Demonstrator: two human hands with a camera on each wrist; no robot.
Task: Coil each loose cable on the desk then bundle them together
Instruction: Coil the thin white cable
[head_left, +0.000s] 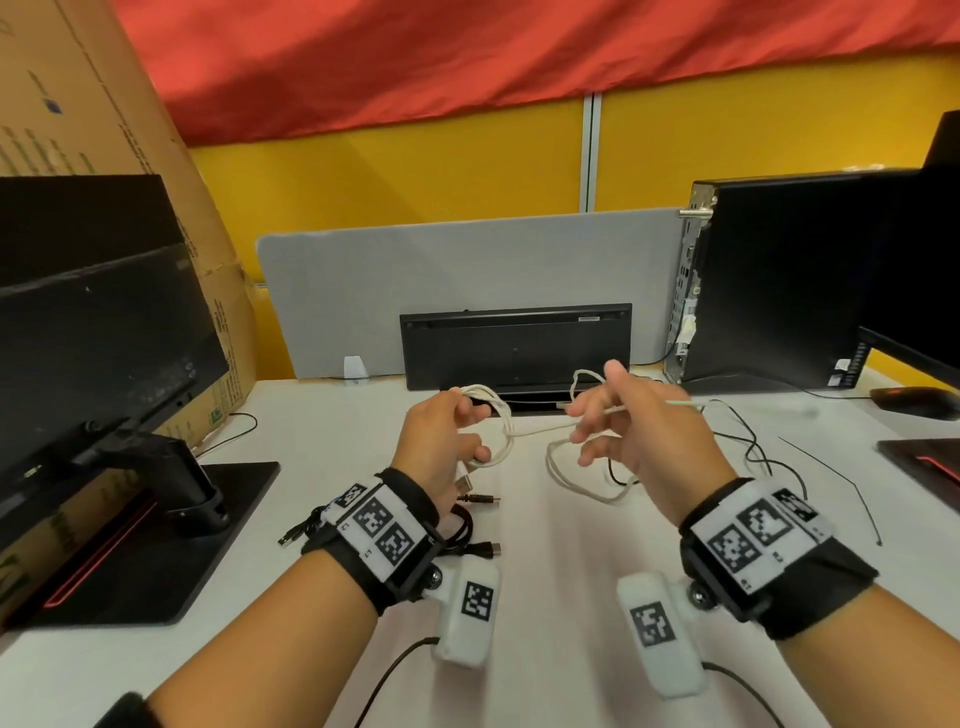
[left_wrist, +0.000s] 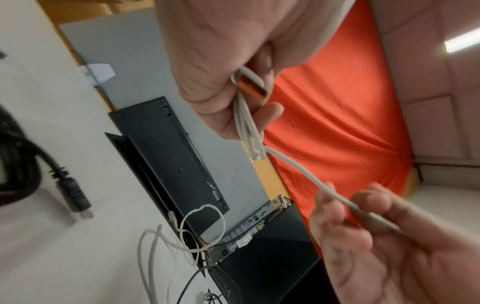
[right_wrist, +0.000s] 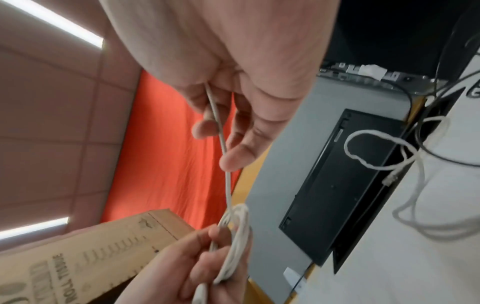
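Left hand, raised above the white desk in front of the flat black keyboard: fingers curled round a bunch of loops of the thin white round cable, its metal USB plug hanging just below the palm. Wrist view shows several strands gathered inside the fist. Coil part made, not finished.

Right hand, level with the left and to its right, also in front of the keyboard: thumb and fingertips pinch a single run of the same cable. A narrow pinch, the other fingers spread loosely.

Key relation: the free run leaves the coil toward the right, roughly level, its long axis parallel to the keyboard's front edge, and passes through the right pinch. Beyond the pinch it streaks on rightward, blurred. The hands are near but not touching. The right hand is the one on the loose length; the left is only an anchor.

Judgement: the next loop calls for the right hand to carry its pinch leftward to the coil while the left opens just enough to take it.

Still uncoiled: a second slack pale cable on the desk below the right hand, between it and the keyboard's right end; whether it joins the held one, cannot tell. A coiled black cable lies on the desk under the left wrist. Thin black wire right of the keyboard.
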